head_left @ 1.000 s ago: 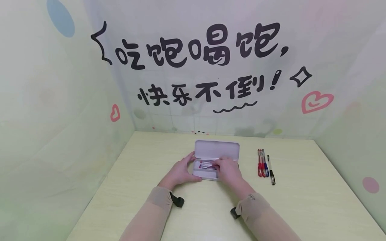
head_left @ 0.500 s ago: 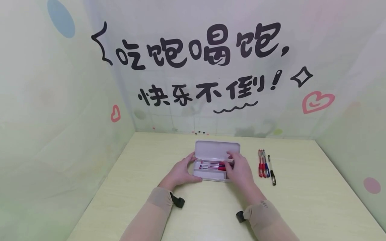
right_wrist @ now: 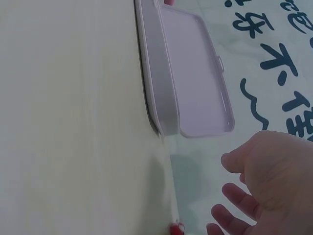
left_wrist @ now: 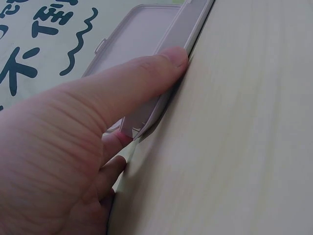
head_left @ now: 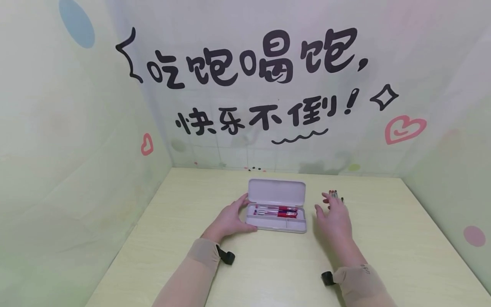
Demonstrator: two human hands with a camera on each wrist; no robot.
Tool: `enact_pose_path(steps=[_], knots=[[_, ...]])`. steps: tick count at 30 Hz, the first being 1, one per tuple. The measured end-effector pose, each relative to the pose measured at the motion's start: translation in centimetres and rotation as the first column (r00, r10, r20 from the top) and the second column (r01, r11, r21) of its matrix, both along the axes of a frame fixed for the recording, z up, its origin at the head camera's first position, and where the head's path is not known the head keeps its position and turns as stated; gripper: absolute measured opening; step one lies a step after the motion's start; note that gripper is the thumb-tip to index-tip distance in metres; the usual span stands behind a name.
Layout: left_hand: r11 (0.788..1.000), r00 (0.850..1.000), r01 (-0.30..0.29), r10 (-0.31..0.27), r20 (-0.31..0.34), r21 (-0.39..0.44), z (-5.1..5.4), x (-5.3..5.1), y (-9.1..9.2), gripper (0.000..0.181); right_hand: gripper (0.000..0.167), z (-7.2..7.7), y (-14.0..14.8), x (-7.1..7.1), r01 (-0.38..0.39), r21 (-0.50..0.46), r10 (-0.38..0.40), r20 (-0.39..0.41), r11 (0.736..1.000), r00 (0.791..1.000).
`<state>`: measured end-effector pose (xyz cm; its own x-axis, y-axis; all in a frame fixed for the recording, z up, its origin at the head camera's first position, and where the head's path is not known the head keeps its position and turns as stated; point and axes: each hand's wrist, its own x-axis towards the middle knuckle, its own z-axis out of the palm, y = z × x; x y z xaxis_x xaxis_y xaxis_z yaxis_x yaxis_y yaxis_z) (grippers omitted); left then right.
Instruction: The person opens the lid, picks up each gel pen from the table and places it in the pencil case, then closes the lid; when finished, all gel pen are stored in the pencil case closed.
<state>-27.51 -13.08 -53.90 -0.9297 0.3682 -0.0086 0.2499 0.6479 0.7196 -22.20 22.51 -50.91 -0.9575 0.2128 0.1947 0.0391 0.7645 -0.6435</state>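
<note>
An open pale-lilac pencil case (head_left: 277, 192) lies on the table with its lid raised at the back. Several gel pens (head_left: 287, 215), mostly with red grips, lie in its rear compartment. My left hand (head_left: 230, 218) holds the case's left end, the thumb (left_wrist: 171, 61) along the front wall and the other fingers round the far side. To the right of the case, my right hand (head_left: 335, 226) hovers with loosely bent fingers and nothing in them. It largely covers several loose pens (head_left: 333, 194); just their tips show. A red pen end (right_wrist: 177, 228) appears in the right wrist view.
The pale wooden table (head_left: 264, 268) extends in front of the case. A fabric backdrop (head_left: 215, 149) with black lettering stands close behind, and light side panels (head_left: 76, 170) border the table.
My right hand has left the pencil case and moved right to the loose pens. Its fingers have let go of the pens inside the case. The left hand stays put.
</note>
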Motion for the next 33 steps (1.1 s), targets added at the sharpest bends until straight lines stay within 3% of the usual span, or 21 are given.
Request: enact_pose_path(steps=[15,21,33], knots=[[1.000,1.000,-0.008,0.008,-0.001,0.002,0.0,0.3,0.1,0.135,0.064,-1.2,5.3,1.5,0.114,0.023,-0.116,0.124,0.993,0.985],[1.000,1.000,0.003,-0.003,-0.005,-0.001,0.2,0.1,0.1,0.134,0.064,-1.3,6.1,1.9,0.148,0.062,-0.157,0.209,0.987,0.965],[1.000,1.000,0.006,-0.006,-0.011,0.004,0.0,0.0,0.1,0.134,0.062,-0.4,6.5,2.0,0.128,0.124,-0.164,0.338,0.984,0.927]])
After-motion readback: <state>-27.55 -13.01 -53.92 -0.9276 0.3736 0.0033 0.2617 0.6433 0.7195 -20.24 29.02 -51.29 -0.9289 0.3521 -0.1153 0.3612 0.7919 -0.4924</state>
